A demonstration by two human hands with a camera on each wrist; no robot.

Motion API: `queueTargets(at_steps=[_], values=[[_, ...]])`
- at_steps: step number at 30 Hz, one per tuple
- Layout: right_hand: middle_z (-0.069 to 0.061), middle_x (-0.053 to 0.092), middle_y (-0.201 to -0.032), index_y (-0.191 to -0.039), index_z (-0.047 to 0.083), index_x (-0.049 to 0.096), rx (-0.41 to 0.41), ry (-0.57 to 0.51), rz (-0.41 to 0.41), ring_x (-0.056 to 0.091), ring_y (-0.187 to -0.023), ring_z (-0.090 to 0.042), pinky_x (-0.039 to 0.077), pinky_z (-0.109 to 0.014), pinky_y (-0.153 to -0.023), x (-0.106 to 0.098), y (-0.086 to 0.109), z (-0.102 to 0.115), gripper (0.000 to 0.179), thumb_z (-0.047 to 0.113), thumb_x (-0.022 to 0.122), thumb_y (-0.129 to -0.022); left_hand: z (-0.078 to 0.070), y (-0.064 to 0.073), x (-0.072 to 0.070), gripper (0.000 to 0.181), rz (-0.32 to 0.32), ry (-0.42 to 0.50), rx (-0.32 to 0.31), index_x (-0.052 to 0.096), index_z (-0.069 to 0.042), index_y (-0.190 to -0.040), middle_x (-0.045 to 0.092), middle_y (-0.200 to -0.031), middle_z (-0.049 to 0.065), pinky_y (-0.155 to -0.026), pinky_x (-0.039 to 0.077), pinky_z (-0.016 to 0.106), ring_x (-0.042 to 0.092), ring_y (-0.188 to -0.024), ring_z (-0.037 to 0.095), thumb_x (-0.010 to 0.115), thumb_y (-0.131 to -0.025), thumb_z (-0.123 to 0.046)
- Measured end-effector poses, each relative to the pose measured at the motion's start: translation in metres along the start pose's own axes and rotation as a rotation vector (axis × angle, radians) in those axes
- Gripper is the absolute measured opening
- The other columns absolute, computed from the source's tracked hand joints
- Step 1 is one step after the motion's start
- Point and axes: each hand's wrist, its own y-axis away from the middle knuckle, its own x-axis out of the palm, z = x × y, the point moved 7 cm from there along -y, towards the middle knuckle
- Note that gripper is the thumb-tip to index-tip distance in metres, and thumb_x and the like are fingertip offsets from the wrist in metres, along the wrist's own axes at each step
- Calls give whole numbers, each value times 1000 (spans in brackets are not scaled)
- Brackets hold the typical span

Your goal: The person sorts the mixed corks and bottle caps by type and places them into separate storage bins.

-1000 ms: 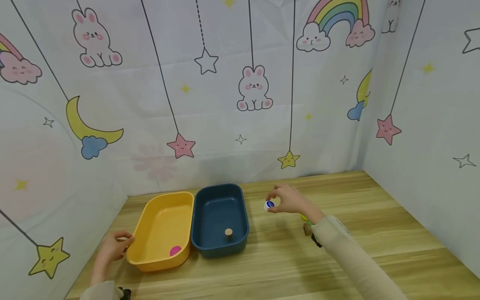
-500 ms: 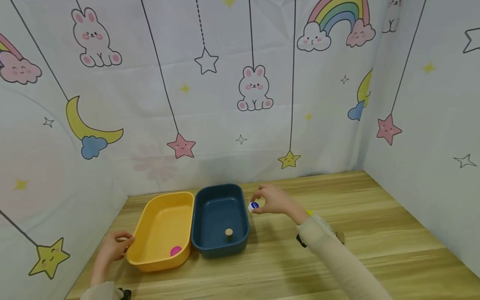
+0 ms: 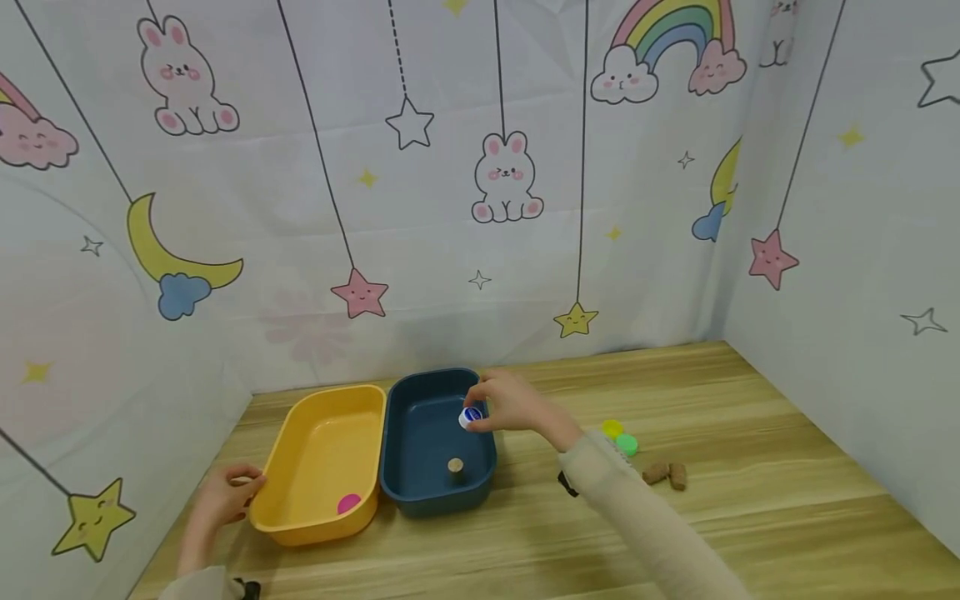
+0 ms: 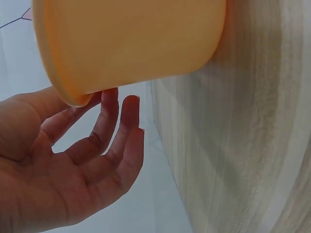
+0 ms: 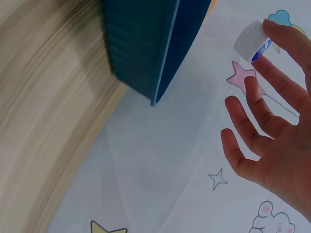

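My right hand (image 3: 513,402) pinches a white bottle cap (image 3: 470,417) with a blue printed top between thumb and index finger. It hovers over the right side of the dark blue bin (image 3: 401,497); in the right wrist view the cap (image 5: 251,41) is tilted and the other fingers are spread apart. A wine cork (image 3: 455,467) stands inside the blue bin. At the left, my left hand (image 3: 223,492) grips the rim of the yellow bin (image 3: 315,533), thumb and index finger at its edge (image 4: 77,99). Inside the yellow bin lies a pink round cap (image 3: 348,503).
Right of the bins, by my right forearm, lie a yellow cap (image 3: 612,429), a green cap (image 3: 627,445) and two brown corks (image 3: 677,476). The bins stand side by side on the wooden table (image 3: 465,554), near a printed cloth backdrop (image 3: 420,333).
My right hand has moved left with the white cap, from beside the blue bin to over it. The loose caps and corks have come into view. My left hand stays put.
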Motion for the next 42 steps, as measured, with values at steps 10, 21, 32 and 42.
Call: queueTargets(at_steps=[10, 21, 32, 42], values=[[2, 56, -90, -96, 23, 67, -46, 23, 18, 48, -81, -9, 39, -20, -68, 3, -20, 32, 29, 42, 67, -75, 4, 0, 0, 31, 2, 8, -5, 49, 13, -101, 64, -79, 12, -57, 48, 31, 54, -66, 11, 51, -86, -14], [5, 54, -92, -101, 28, 65, -19, 23, 70, 46, -84, -8, 32, -20, -66, 10, -34, 51, 29, 44, 64, -77, 5, -1, 0, 29, 3, 14, -2, 49, 14, -100, 64, -74, 7, -55, 47, 29, 55, -64, 10, 49, -87, -12], [6, 55, -91, -103, 30, 64, -48, 35, 65, 47, -82, -7, 30, -18, -62, 20, -53, 77, 29, 44, 64, -77, 4, 1, 1, 29, 16, 20, -6, 48, 14, -101, 64, -73, 5, -56, 47, 30, 54, -64, 10, 49, -86, -11], [4, 58, -98, -104, 30, 63, -43, 32, 82, 45, -85, -8, 29, -19, -63, 29, -66, 95, 30, 43, 65, -77, 2, -1, 1, 29, 17, 25, -4, 48, 14, -100, 64, -73, 6, -56, 47, 30, 54, -64, 10, 49, -86, -11]])
